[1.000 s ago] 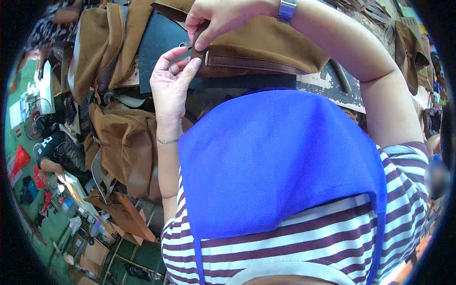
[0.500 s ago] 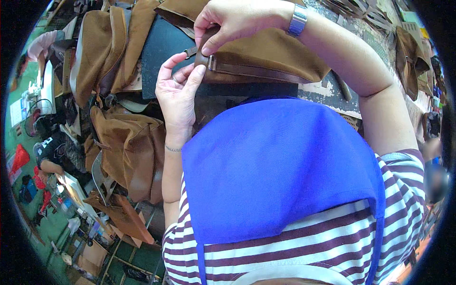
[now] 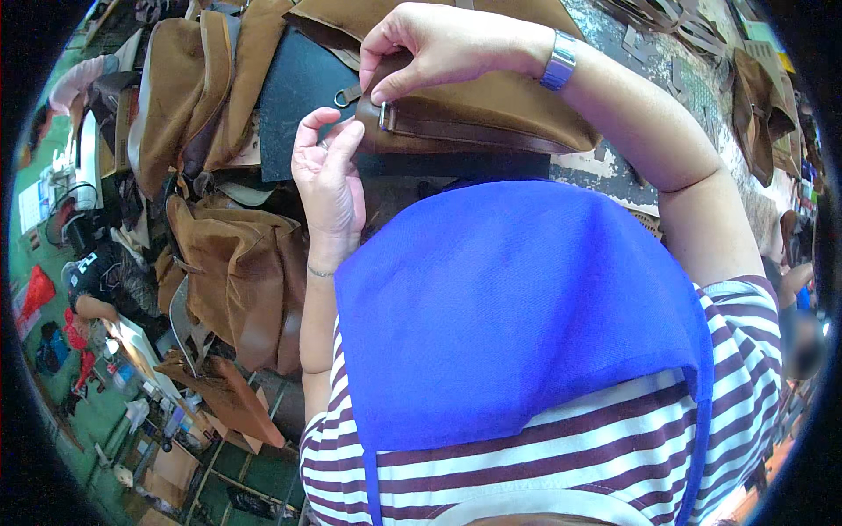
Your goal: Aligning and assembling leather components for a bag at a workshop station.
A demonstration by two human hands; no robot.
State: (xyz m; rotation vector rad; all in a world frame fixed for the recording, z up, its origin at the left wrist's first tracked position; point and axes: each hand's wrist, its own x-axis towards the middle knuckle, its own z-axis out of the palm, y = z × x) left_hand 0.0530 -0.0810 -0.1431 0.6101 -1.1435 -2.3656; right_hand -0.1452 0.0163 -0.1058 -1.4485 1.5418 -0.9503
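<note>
A brown suede bag with dark leather trim lies on its side at the top of the view. My right hand reaches over it from the right. Its thumb and fingers are closed on a dark brown leather strap at the bag's left end. Beside the strap sits a silver metal buckle, and a small metal ring on a short tab shows to its left. My left hand is just below and left of the strap, thumb and forefinger raised and apart, with nothing visible between them.
Under the bag lies a dark board. More brown suede bags stand at the upper left, and another brown bag rests near my left forearm. Leather pieces are on the worn table at the upper right. A person is at the far left.
My left hand has drawn slightly left, away from the strap and buckle. My right hand has stayed on the strap; its wrist has shifted a little to the right and down.
</note>
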